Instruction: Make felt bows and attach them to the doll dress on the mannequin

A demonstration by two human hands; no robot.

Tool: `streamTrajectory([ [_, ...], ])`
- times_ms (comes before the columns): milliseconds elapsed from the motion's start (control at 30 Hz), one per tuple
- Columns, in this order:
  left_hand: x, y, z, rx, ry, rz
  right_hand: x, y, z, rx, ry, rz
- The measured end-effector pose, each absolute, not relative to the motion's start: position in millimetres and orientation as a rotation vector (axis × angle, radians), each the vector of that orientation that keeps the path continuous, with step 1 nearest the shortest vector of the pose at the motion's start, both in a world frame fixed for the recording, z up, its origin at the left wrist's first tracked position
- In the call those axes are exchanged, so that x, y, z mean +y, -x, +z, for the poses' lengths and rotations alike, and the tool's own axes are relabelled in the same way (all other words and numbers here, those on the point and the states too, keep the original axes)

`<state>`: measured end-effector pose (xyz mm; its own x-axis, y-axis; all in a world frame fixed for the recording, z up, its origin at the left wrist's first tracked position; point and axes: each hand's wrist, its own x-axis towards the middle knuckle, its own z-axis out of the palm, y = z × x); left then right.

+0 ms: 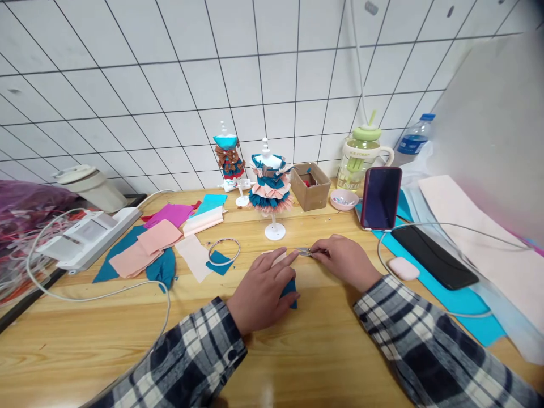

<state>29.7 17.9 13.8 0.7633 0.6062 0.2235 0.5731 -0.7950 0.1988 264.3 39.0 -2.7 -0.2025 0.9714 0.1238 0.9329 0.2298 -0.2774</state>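
Teal sheet (290, 290) lies under spread, flat fingers of the left hand (259, 292), in front of the dress (270, 187). The right hand (342, 259) pinches a metal tool (304, 251), right of the dress front; if it slips, its near tip might prick left fingertips.

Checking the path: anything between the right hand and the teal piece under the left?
The left hand partly covers the teal piece; nothing visible stands between its exposed far part and the right hand.
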Motion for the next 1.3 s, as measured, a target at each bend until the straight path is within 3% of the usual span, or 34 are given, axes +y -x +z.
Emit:
streamTrajectory([
  [233,24,-49,-1,0.902,-2.837,0.286,33,-265,1,-2.370,1.777,0.152],
  [900,26,-51,-7,0.964,-2.768,0.307,38,-293,4,-2.340,1.837,0.188],
  [1300,42,-4,3,0.934,-2.693,0.456,19,-243,-5,-2.426,1.275,0.343],
])
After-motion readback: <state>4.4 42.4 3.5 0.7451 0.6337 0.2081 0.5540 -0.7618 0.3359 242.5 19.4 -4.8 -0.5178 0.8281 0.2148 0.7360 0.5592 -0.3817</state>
